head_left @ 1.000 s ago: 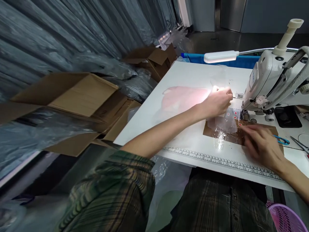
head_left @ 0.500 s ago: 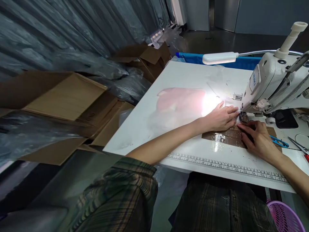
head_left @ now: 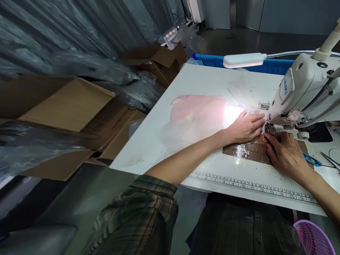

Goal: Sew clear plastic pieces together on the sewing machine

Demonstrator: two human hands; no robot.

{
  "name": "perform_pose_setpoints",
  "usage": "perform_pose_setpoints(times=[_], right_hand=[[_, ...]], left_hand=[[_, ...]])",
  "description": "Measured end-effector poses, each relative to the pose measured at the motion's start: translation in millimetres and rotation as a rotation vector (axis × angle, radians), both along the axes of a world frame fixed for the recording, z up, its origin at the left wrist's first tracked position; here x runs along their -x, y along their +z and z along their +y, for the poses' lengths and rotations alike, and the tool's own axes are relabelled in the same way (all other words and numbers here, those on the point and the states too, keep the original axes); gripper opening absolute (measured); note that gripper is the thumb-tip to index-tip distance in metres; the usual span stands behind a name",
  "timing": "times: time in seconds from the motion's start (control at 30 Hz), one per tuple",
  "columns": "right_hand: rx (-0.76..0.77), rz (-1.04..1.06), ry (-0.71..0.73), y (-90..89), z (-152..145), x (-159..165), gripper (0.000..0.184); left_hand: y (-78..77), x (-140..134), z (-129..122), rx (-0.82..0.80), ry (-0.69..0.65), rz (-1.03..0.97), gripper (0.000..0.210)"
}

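My left hand (head_left: 245, 127) lies flat, fingers stretched toward the presser foot (head_left: 270, 129) of a white sewing machine (head_left: 294, 88). Beneath it spreads thin, sheer whitish fabric (head_left: 183, 136), with a pink piece (head_left: 198, 108) showing on the left; lamp glare washes out the part by the fingers. Just in front of the presser foot, my right hand (head_left: 285, 152) has thumb and forefinger drawn together in a pinch. A tiny red bit shows at its fingertips, but what they grip is too small to make out. Under both hands is a brown, shiny taped patch (head_left: 248, 150).
A ruler strip (head_left: 255, 187) runs along the front of the white table (head_left: 148, 152). Blue thread snips (head_left: 312, 159) and scissors (head_left: 330, 161) lie at right. A lamp (head_left: 244, 60) hangs over the back. Open cardboard boxes (head_left: 69, 102) stand left; a purple basket (head_left: 315, 237) sits below.
The view has shifted slightly, so the machine appears further right. Both hands keep nearly the same places by the presser foot. A red bit now shows at my right fingertips.
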State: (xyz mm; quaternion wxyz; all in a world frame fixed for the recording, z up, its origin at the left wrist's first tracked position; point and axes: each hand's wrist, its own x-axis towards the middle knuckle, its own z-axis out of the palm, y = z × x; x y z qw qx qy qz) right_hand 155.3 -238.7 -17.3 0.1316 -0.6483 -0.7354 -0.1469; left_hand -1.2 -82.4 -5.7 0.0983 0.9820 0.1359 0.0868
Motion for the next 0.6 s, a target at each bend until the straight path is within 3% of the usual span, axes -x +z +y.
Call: perform_pose_setpoints(times=[0.2, 0.37, 0.5, 0.6], right_hand=[[-0.038, -0.050, -0.053, -2.5, 2, 5, 0.041], [-0.080, -0.005, -0.017, -8.1, -1, 1, 0.039], [-0.100, 0.086, 0.040, -9.9, -4, -6, 0.037], [-0.115, 0.177, 0.083, -8.5, -5, -10, 0.034]], left_hand=[[-6.4, 0, -1, -0.014, 0.009, -0.056, 0.042], [-12.9, 2, -2, -0.144, 0.072, -0.261, 0.031], [-13.8, 3, -2, -0.172, -0.151, -0.277, 0.029], [-12.0, 4, -2, -0.176, -0.202, -0.232, 0.028]])
